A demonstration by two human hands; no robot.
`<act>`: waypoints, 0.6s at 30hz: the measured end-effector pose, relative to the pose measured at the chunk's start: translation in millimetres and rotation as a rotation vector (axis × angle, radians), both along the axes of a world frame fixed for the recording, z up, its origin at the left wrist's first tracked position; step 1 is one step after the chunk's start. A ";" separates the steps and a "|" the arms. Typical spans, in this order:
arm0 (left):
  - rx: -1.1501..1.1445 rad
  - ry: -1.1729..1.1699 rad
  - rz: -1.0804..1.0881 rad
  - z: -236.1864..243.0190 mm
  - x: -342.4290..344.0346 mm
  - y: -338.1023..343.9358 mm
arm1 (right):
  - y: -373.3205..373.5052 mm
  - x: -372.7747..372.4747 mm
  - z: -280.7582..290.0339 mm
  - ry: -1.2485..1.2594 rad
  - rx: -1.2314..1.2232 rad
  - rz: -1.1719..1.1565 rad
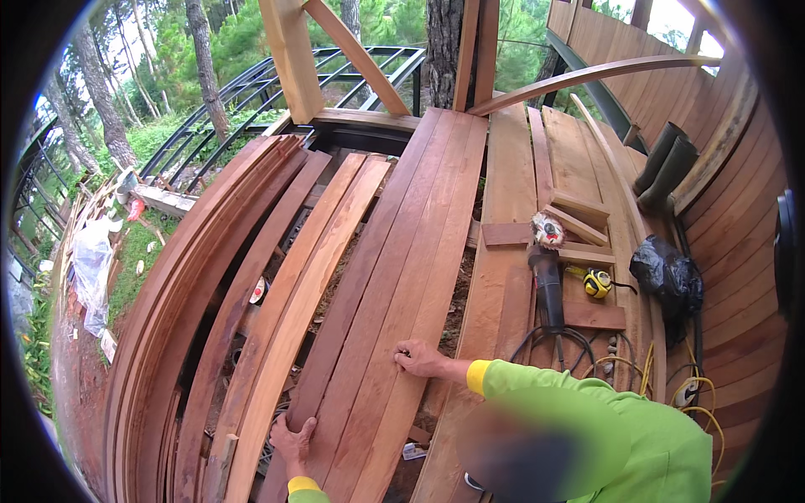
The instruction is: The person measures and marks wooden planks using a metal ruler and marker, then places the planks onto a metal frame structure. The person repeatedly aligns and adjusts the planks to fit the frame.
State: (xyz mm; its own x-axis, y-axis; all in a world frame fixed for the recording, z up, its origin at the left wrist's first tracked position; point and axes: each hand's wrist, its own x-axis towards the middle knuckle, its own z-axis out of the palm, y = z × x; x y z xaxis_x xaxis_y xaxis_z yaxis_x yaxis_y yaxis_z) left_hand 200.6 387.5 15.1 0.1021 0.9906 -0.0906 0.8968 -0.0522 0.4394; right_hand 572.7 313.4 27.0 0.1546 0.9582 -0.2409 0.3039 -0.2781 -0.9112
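Observation:
Several reddish-brown wooden boards (394,277) lie side by side, running away from me. My left hand (292,440) is at the near left, its fingers bent over the outer edge of the darkest board (356,289) and its thumb on top. Farther right, my right hand (421,359) rests on the boards with its fingers curled together; a small dark spot shows between them, too small to name. Both sleeves are green with yellow cuffs. A blurred patch hides part of my right sleeve and what lies below it.
At right lie an angle grinder (549,289), a yellow tape measure (597,283), wood offcuts (579,214) and cords. Behind them are a black plastic bag (667,272) and dark boots (668,166). Gaps open between the loose planks (293,277) at left. Timber posts (293,63) stand ahead.

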 end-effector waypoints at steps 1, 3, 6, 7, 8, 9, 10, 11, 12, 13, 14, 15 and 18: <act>-0.001 -0.024 0.000 -1.2 -0.9 0.8 | -0.2 0.6 -1.9 -0.002 -0.004 0.001; -0.020 -0.049 0.000 -3.8 1.4 0.6 | -1.8 2.7 -5.9 -0.007 -0.012 0.003; -0.033 -0.051 0.006 3.4 3.5 2.9 | -0.3 1.2 -3.1 -0.008 -0.031 0.000; -0.015 -0.064 0.005 1.4 1.6 4.4 | 0.2 0.8 -1.9 -0.010 -0.036 -0.002; 0.002 -0.076 0.004 0.0 0.0 4.5 | 0.9 0.2 -0.6 -0.012 -0.042 -0.004; -0.012 -0.111 -0.001 -0.8 -1.3 4.0 | 1.3 -0.5 0.2 -0.015 -0.047 -0.006; -0.024 -0.148 -0.011 3.9 2.0 5.2 | 0.9 0.3 0.1 -0.008 -0.047 -0.005; -0.037 -0.185 -0.020 8.2 5.4 5.9 | 0.2 1.0 -0.1 -0.001 -0.046 -0.004; -0.039 -0.188 -0.015 11.9 8.7 5.7 | -0.5 1.7 -0.4 0.006 -0.046 -0.003; -0.038 -0.190 -0.008 16.6 11.1 5.5 | -0.2 1.2 0.9 0.000 -0.037 -0.006; -0.037 -0.192 -0.001 18.8 11.8 5.4 | -0.2 0.7 2.2 -0.006 -0.028 -0.009; -0.036 -0.200 0.002 18.5 11.3 5.5 | 0.0 0.2 3.3 -0.012 -0.019 -0.012; -0.026 -0.206 0.009 17.1 10.2 6.4 | 1.2 -1.8 3.3 -0.010 -0.015 -0.022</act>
State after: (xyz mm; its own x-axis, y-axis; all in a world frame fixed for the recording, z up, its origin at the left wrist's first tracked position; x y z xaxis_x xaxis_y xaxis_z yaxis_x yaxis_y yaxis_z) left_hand 210.8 393.9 32.2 0.1118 0.9892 -0.0946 0.7885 -0.0303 0.6143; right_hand 570.8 314.6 30.3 0.1783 0.9508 -0.2533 0.3064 -0.2983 -0.9040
